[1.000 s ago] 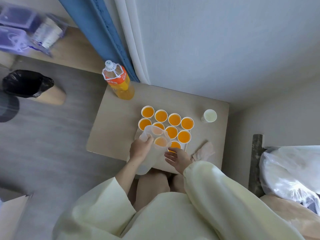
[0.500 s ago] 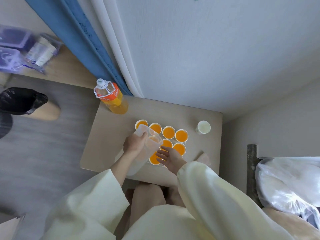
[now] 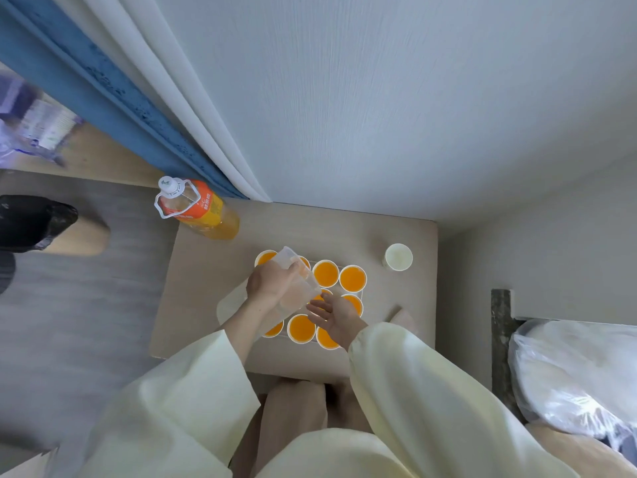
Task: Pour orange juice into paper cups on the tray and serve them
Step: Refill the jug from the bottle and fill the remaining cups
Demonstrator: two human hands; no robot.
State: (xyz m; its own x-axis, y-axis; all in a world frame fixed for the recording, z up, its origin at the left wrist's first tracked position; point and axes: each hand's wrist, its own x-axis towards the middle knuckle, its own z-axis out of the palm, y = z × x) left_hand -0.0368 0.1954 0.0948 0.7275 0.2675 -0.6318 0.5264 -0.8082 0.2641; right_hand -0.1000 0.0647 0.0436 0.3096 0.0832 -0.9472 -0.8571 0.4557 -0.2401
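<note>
Several paper cups [image 3: 326, 273] full of orange juice stand in rows on a white tray [image 3: 362, 294] in the middle of the small table [image 3: 213, 270]. My left hand [image 3: 267, 282] grips a translucent plastic jug [image 3: 299, 288], tilted over the left cups and hiding some of them. My right hand [image 3: 336, 315] hovers palm up, fingers relaxed, just right of the jug and above the near cups. A large orange juice bottle [image 3: 200, 210] with a white cap stands at the table's far left corner.
One more paper cup [image 3: 398, 257] with pale contents stands apart at the table's right. A crumpled cloth [image 3: 403, 319] lies near the right edge. A wall and curtains back the table. A black bag [image 3: 31, 222] lies on the floor left; a bed frame [image 3: 501, 339] stands right.
The camera view has tilted so the table sits lower in frame. My left hand has lifted the jug further over the back cups, and my right hand has turned palm up beside it.
</note>
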